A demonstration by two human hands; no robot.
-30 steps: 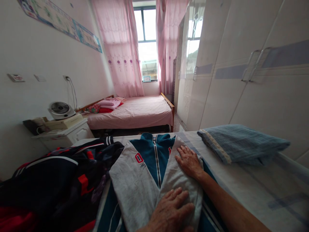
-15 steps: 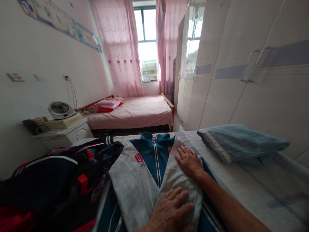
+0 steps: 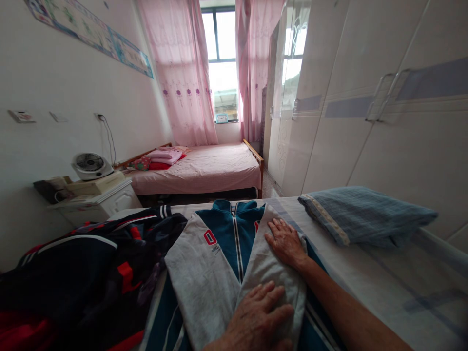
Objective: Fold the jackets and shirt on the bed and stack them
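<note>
A teal zip-up jacket [image 3: 228,248] with light grey sleeves lies front up on the bed before me, its collar pointing away. Both sleeves are folded inward across its front, leaving a V of teal and the zip showing between them. My right hand [image 3: 285,241] rests flat on the upper part of the right-side sleeve, fingers stretched out. Nearer to me, my left hand [image 3: 258,314] lies on the lower part of that same sleeve with its fingers spread. Neither hand grips the cloth. The jacket's lower end runs out of view.
Dark clothes [image 3: 73,273] with red and white trim lie heaped on the left. A folded blue cloth [image 3: 369,214] sits at the right on the bed sheet [image 3: 365,282]. Beyond are a small fan [image 3: 91,165], a pink bed [image 3: 204,170] and a white wardrobe [image 3: 351,141].
</note>
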